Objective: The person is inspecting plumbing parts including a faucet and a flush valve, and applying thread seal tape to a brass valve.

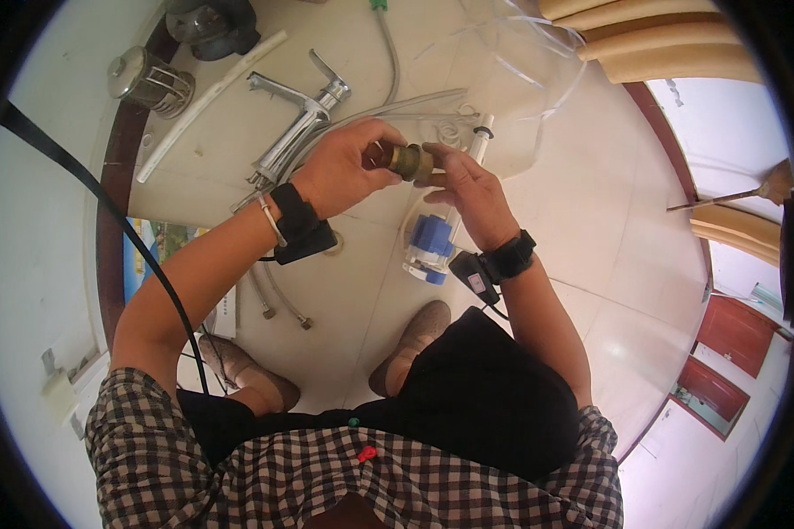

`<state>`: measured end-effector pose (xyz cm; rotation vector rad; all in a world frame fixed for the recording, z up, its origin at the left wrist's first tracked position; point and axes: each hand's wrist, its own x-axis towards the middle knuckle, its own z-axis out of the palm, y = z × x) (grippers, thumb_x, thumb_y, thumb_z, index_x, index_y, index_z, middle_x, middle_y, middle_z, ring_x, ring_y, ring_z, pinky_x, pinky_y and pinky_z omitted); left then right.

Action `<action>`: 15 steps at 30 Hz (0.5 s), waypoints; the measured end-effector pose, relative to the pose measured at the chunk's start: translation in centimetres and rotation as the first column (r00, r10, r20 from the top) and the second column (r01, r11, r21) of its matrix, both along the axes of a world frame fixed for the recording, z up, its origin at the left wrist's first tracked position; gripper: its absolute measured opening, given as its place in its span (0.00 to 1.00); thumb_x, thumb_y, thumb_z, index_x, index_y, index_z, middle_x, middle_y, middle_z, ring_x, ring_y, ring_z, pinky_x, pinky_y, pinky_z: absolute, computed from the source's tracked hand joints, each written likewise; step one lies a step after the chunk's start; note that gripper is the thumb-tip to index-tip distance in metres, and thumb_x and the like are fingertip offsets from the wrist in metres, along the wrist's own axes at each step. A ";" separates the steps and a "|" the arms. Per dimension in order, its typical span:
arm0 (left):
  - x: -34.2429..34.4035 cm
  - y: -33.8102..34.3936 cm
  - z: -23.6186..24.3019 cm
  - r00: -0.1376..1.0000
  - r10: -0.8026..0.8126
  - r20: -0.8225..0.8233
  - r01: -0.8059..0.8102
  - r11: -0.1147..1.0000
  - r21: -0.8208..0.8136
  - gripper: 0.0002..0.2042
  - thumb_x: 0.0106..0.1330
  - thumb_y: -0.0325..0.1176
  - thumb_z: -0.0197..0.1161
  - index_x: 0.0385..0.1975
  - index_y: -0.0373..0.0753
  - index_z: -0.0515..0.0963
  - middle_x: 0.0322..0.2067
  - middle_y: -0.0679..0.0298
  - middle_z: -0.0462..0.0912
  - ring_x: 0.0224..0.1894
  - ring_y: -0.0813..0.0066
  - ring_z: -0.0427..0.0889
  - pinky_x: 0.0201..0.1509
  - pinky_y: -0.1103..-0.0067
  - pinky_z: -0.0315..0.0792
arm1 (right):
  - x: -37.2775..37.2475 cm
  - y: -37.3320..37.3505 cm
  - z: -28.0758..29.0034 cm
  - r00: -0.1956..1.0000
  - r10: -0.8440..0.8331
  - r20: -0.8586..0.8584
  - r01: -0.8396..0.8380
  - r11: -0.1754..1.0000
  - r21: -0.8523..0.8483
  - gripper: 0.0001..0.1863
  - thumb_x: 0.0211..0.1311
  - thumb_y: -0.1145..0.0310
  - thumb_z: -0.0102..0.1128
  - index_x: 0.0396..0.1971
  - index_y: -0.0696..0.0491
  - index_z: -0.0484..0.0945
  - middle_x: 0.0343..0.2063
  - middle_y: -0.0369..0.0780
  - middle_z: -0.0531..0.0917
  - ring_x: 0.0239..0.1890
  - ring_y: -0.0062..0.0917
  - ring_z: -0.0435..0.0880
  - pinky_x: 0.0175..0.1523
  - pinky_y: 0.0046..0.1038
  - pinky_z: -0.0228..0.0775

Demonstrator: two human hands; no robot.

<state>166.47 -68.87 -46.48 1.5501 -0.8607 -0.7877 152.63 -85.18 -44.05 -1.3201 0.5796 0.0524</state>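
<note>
My left hand [348,166] and my right hand [468,189] meet over the floor, both gripping a small brass pipe fitting [408,162] between their fingertips. Each wrist wears a black strap with a small device. Just beyond my left hand lies a chrome tap [304,119] with braided hoses running from its base. Under my right hand lies a white and blue cistern fill valve [432,242] with a white stem.
A metal basket strainer [150,81] and a dark round part [212,26] lie at the far left, beside a white plastic pipe [207,101]. Clear plastic wrapping [520,62] lies at the back. Wooden furniture [653,40] stands far right. My shoes [410,344] rest on the tiled floor.
</note>
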 end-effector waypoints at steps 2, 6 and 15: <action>-0.2 -0.1 0.9 0.999 -0.012 0.047 0.015 0.999 -0.050 0.18 0.49 0.21 0.68 0.42 0.36 0.74 0.34 0.64 0.75 0.34 0.77 0.77 0.40 0.82 0.73 | 0.0 0.1 0.8 0.998 0.057 -0.031 -0.059 0.997 -0.057 0.24 0.68 0.55 0.48 0.55 0.59 0.68 0.43 0.42 0.79 0.42 0.27 0.80 0.44 0.27 0.75; -0.1 -0.3 1.5 0.982 -0.003 0.191 0.033 0.987 -0.156 0.19 0.48 0.21 0.69 0.42 0.37 0.75 0.35 0.64 0.74 0.34 0.76 0.78 0.40 0.82 0.73 | 0.1 0.1 1.0 1.000 -0.022 0.020 0.018 0.980 0.196 0.19 0.66 0.65 0.53 0.53 0.58 0.69 0.44 0.41 0.78 0.44 0.26 0.79 0.47 0.27 0.73; -0.8 -0.5 4.2 0.975 0.051 0.216 -0.012 0.984 -0.178 0.19 0.47 0.22 0.71 0.40 0.37 0.76 0.34 0.62 0.74 0.33 0.75 0.78 0.38 0.81 0.74 | -0.1 -0.4 0.8 0.938 -0.100 0.333 0.048 0.986 0.162 0.19 0.57 0.79 0.56 0.51 0.59 0.70 0.45 0.40 0.77 0.50 0.27 0.75 0.55 0.30 0.69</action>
